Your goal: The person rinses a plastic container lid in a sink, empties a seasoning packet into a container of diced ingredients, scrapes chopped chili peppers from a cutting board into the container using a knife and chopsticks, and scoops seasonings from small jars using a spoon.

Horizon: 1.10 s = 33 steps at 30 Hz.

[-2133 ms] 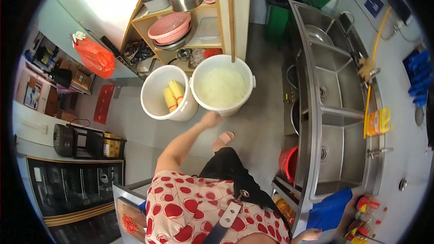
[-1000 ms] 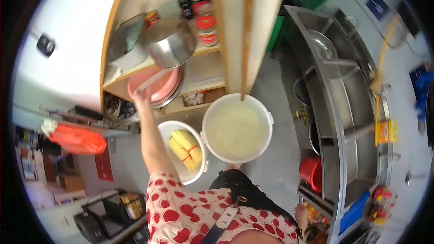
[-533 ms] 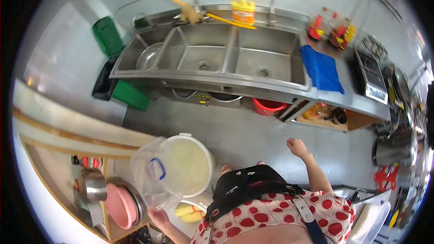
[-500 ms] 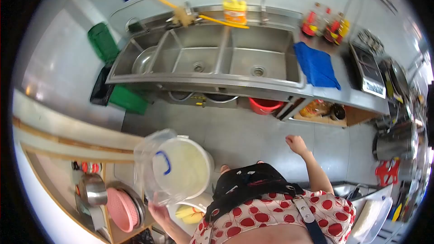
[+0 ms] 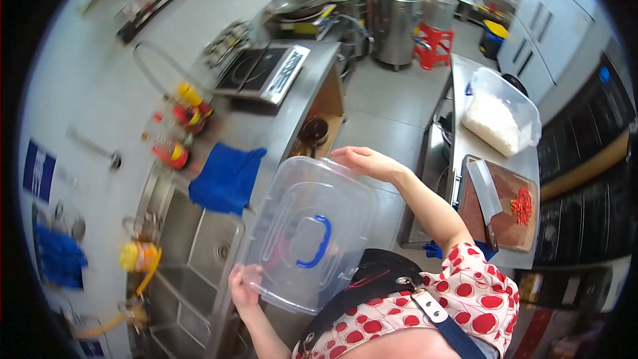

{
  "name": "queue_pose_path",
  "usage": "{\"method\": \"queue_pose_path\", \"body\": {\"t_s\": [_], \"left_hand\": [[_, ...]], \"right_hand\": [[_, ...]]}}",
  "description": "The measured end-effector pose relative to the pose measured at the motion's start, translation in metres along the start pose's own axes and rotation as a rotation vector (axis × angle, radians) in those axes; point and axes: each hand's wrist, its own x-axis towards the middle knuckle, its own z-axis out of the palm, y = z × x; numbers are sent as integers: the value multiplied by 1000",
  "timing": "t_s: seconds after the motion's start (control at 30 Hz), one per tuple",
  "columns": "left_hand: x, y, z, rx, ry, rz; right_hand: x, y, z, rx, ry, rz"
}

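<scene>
A clear plastic lid (image 5: 286,206) with a blue handle (image 5: 321,242) is held tilted in front of my body. At its near left corner, my left hand (image 5: 246,287) grips the rim, with some fingers seen through the plastic. My right hand (image 5: 364,161) is at the far right corner of the lid, its fingers bent over the edge and its thumb partly hidden. To the right, a clear plastic tub (image 5: 535,114) of white food, perhaps rice, stands on a counter, without a cover.
A cleaver (image 5: 483,189) and chopped red pieces (image 5: 522,207) lie on a cutting board (image 5: 470,216). On the left are steel sinks (image 5: 214,229), a blue cloth (image 5: 226,176), bottles (image 5: 171,149) and an induction cooker (image 5: 261,73). Steel pots (image 5: 397,23) and a red stool (image 5: 435,45) stand ahead.
My view has turned right, from the sinks and white bucket toward the counter with the tub. The lid has moved off the bucket area, and my right hand has come onto it.
</scene>
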Motion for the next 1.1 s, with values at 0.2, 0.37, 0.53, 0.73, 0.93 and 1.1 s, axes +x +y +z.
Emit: {"method": "queue_pose_path", "body": {"t_s": [0.2, 0.37, 0.53, 0.73, 0.93, 1.1], "left_hand": [[178, -45, 96, -242, -413, -304], [218, -92, 230, -249, -345, -472], [292, -169, 270, 364, -677, -633], [354, -204, 456, 567, -1020, -534], [366, -290, 631, 524, -1027, -554], [374, -389, 722, 593, -943, -519]], "right_hand": [[-63, 4, -81, -45, 543, 35], [-119, 25, -116, 178, 1107, -152], [-186, 13, -120, 202, 1434, -171], [-247, -22, -201, -62, 1743, -137], [-313, -51, -357, -488, 1976, 65], [-337, -58, -434, -837, 2017, 656]]}}
